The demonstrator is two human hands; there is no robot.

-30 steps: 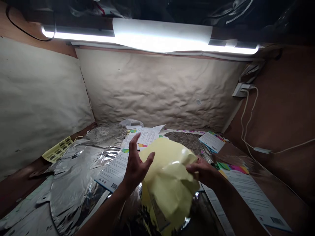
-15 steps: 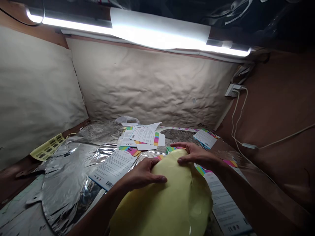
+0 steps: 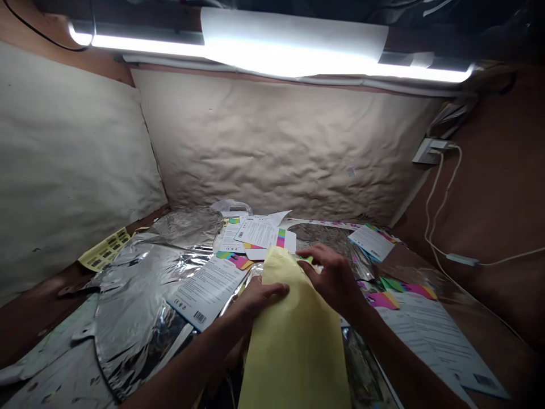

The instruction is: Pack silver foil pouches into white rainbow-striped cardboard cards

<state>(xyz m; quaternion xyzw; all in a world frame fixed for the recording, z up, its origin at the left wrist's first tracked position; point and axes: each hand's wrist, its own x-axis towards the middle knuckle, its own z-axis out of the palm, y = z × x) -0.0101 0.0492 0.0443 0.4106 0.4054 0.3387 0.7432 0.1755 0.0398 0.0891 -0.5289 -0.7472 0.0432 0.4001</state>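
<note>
Although the lower end of the sheet runs out of the view, contact at both hands is recorded. The left hand (image 3: 255,301) has its fingers (image 3: 272,291) close together and lying flat on the face of a pale yellow sheet (image 3: 296,352). The right hand (image 3: 334,278) has its fingers (image 3: 313,255) bent narrowly over the sheet's upper end; the exact grip is partly hidden. The sheet stands tilted, its narrow top between the hands. Beneath and around it lies crumpled silver foil (image 3: 140,301). A printed leaflet with a barcode (image 3: 208,289) lies just left of the left hand, and printed sheets with coloured bands (image 3: 264,234) lie just beyond the sheet's top. A further printed leaflet (image 3: 430,335) lies to the right of the right forearm.
</note>
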